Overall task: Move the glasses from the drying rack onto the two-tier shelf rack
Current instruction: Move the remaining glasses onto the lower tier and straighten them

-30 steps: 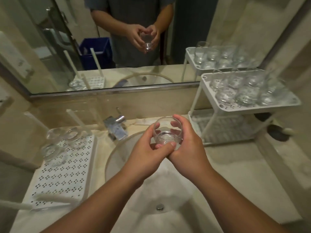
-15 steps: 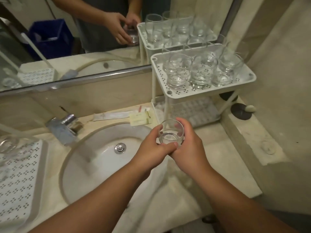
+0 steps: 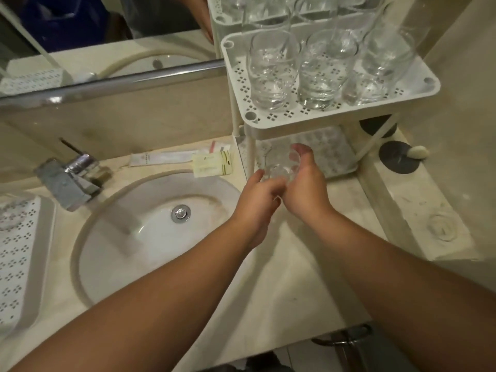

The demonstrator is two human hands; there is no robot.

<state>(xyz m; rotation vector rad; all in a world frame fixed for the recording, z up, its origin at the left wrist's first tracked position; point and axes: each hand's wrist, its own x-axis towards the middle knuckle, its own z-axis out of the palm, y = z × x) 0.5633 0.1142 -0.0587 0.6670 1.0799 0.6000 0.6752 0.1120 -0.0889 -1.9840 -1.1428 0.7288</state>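
Both hands are together around one glass (image 3: 280, 167), just in front of the lower tier (image 3: 335, 154) of the shelf rack (image 3: 268, 122). The left hand (image 3: 259, 194) cups the near left side of the glass with curled fingers; the right hand (image 3: 306, 183) wraps the right side, its thumb up along the wall near the rim. The glass stands roughly upright, mouth up, its long axis vertical. It sits at the front left corner of the lower tier, beside the rack's front left leg (image 3: 249, 154), and whether its base already touches the tier I cannot tell.

The coming move turns on this: the open lower tier lies straight ahead of the hands and slightly right, under the overhang of the top tier. The right hand is the nearer one to that space, so it looks best placed to carry the glass in while the left lets go.

The top tier is crowded with upright glasses (image 3: 273, 68) in rows, leaving little free floor there. The lower tier shows bare perforated floor behind the hands.

The rack stands at the worktop's (image 3: 295, 277) back right corner, against the mirror (image 3: 107, 36). A sink (image 3: 150, 224) and tap (image 3: 69, 181) lie to the left, sachets (image 3: 212, 163) along the back edge, and the drying rack (image 3: 18, 251) at the far left edge.
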